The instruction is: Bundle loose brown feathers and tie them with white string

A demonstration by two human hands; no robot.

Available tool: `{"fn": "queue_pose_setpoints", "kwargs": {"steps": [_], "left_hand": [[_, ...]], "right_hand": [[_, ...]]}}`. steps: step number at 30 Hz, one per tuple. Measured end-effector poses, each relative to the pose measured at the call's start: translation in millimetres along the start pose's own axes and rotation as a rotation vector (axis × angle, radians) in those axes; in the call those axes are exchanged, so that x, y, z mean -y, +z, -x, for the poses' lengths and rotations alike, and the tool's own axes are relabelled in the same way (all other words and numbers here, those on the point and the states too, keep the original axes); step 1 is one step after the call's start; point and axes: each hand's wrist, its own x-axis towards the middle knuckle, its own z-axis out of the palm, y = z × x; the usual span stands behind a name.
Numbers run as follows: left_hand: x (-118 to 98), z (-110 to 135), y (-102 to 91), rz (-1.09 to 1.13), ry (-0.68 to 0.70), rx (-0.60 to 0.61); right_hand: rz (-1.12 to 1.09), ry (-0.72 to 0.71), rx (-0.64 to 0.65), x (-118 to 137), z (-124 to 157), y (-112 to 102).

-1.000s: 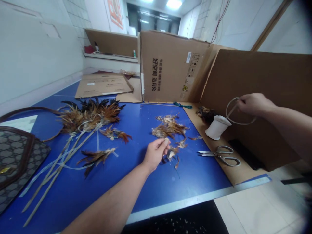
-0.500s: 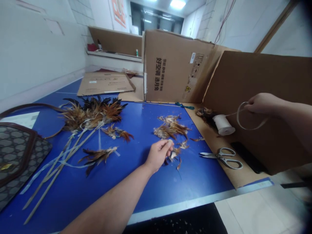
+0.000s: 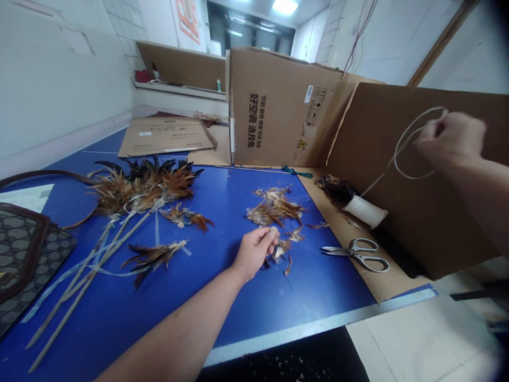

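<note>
Blue tabletop [image 3: 230,193] spreads before you in the head view, the only one. Your left hand [image 3: 254,252] is low over its middle, thumb and fingers pressed together on a small pale tip [image 3: 273,232]. Brown feathers [image 3: 280,248] show just beside those fingertips; you cannot tell whether they join it. Just beyond lies a loose pile of tan and brown feathers [image 3: 276,207].

Your right hand [image 3: 453,138], blurred, is raised in front of the brown cardboard wall [image 3: 382,132] at the right. Its fingers are curled together on a thin pale ribbon [image 3: 377,180], which loops around beside the hand and slants down to a white spool [image 3: 366,211]. That spool lies on its side on a cardboard strip [image 3: 382,289]. Nearer you, silver-grey scissors [image 3: 355,249] lie with handles on the strip and blades over the blue.

To the left, feather bunches [image 3: 145,188] top long sticks [image 3: 79,297], near a patterned bag [image 3: 55,260].
</note>
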Motion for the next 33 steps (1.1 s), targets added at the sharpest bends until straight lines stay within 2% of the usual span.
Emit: {"fn": "queue_pose_setpoints", "kwargs": {"steps": [5,11,13,15,18,20,24,28,33], "left_hand": [[0,1,-0.5,-0.012,-0.002,0.008],[-1,1,0.1,-0.021,-0.012,0.002],[0,1,0.3,-0.027,-0.016,0.005],[1,1,0.2,-0.033,-0.019,0.012],[2,1,-0.1,-0.056,-0.011,0.025],[2,1,-0.4,-0.068,-0.006,0.025],[2,0,-1.5,-0.062,-0.007,0.021],[5,-1,-3.0,-0.071,-0.003,0.030],[7,0,-3.7,-0.076,-0.008,0.049]], "right_hand": [[-0.048,-0.166,0.472,28,36,38],[0.020,-0.309,0.844,36,80,93],[0.034,-0.322,0.969,38,100,106],[0.030,-0.303,1.042,41,121,115],[-0.042,-0.287,1.072,48,145,120],[-0.150,-0.312,1.065,50,150,116],[-0.307,-0.327,0.935,43,127,95],[-0.216,-0.290,0.752,33,95,87],[-0.014,-0.358,0.731,43,94,112]]}}
